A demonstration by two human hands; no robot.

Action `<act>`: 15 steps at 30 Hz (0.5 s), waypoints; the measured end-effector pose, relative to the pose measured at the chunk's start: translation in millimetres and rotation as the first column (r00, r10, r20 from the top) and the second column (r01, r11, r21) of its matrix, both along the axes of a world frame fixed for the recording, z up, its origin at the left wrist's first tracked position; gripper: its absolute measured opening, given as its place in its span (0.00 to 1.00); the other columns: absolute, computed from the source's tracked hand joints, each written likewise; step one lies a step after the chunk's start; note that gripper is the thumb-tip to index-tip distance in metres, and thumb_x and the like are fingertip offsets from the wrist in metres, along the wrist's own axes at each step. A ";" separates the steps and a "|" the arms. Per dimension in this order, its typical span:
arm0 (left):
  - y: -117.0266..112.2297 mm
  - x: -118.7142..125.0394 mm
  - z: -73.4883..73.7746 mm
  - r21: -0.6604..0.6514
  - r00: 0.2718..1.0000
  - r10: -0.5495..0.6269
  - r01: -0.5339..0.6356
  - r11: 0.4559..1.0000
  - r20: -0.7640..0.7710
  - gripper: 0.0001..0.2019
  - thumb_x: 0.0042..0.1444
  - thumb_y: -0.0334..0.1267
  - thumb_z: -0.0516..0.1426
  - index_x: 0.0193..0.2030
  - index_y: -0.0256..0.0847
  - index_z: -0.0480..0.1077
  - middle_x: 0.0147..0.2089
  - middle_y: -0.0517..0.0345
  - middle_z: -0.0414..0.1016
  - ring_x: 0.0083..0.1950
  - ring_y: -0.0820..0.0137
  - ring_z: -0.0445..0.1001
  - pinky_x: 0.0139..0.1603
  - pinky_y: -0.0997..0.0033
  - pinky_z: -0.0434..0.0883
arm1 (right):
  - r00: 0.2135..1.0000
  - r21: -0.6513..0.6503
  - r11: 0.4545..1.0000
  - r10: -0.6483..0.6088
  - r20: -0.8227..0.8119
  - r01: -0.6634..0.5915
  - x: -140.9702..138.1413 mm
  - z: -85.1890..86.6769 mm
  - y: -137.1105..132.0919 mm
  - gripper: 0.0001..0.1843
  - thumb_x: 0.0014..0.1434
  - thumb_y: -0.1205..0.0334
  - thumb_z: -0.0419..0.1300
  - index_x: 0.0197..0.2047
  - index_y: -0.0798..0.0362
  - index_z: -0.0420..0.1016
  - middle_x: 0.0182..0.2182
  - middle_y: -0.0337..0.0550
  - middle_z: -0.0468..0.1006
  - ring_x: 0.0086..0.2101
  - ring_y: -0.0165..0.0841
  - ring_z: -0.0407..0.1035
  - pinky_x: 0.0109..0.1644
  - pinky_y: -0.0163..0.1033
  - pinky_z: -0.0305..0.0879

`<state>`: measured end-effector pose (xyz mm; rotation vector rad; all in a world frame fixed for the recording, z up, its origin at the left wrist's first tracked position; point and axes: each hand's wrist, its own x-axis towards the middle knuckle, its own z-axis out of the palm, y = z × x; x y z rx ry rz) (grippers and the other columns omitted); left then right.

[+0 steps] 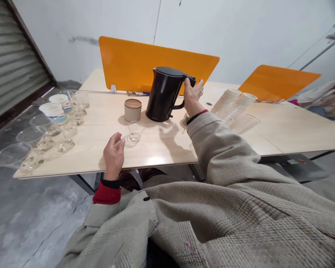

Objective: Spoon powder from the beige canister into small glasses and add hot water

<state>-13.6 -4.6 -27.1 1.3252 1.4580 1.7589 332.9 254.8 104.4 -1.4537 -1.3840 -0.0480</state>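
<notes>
On the table stands a black electric kettle [164, 95], its lid down and its handle facing right. My right hand [194, 95] is at that handle with the fingers stretched out and apart, not wrapped round it; whether the thumb touches it I cannot tell. A small clear plastic cup [135, 132] with a little dark stuff at its bottom stands in front of the kettle. Just left of this cup is my left hand [114, 152], loosely curved, holding nothing. Behind the cup sits a grey canister [133, 111] with a wooden lid.
Several clear cups [30, 134] with dark bits inside line the table's left end, alongside two printed paper cups [55, 112]. Stacked cups [237, 106] lie beyond my right forearm. Orange divider panels [128, 61] stand along the back.
</notes>
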 end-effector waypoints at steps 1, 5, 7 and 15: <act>0.0 -0.2 -0.1 0.000 1.000 0.006 -0.006 1.000 -0.008 0.23 0.64 0.50 0.63 0.60 0.39 0.76 0.60 0.40 0.84 0.63 0.56 0.82 0.68 0.49 0.78 | 0.993 -0.072 0.993 -0.095 -0.065 0.090 -5.0 5.1 -0.3 0.42 0.72 0.35 0.49 0.74 0.60 0.62 0.71 0.70 0.62 0.75 0.58 0.55 0.76 0.74 0.48; 1.0 -0.9 -1.4 0.000 1.000 0.010 -0.010 1.000 -0.029 0.22 0.64 0.49 0.63 0.60 0.39 0.76 0.59 0.41 0.84 0.62 0.57 0.83 0.66 0.51 0.79 | 0.955 -0.150 0.974 -0.199 -0.222 0.168 -35.0 34.7 -10.4 0.44 0.74 0.39 0.48 0.81 0.60 0.48 0.78 0.68 0.49 0.80 0.54 0.41 0.79 0.73 0.37; 1.5 -1.1 -2.3 -0.002 1.000 0.002 -0.002 1.000 -0.023 0.22 0.64 0.49 0.62 0.60 0.40 0.76 0.60 0.42 0.84 0.63 0.56 0.82 0.65 0.51 0.79 | 0.958 -0.133 0.981 -0.169 -0.234 0.140 -51.7 53.0 -24.6 0.41 0.77 0.42 0.44 0.81 0.59 0.47 0.80 0.67 0.46 0.81 0.53 0.36 0.78 0.75 0.35; 1.4 -1.2 0.3 -0.016 0.997 0.033 -0.034 0.999 -0.076 0.21 0.64 0.47 0.62 0.60 0.39 0.76 0.59 0.43 0.84 0.62 0.59 0.83 0.64 0.55 0.80 | 0.974 -0.186 0.959 -0.226 -0.035 0.216 -99.8 127.6 -104.4 0.40 0.83 0.49 0.38 0.81 0.73 0.31 0.82 0.69 0.35 0.81 0.45 0.30 0.83 0.54 0.30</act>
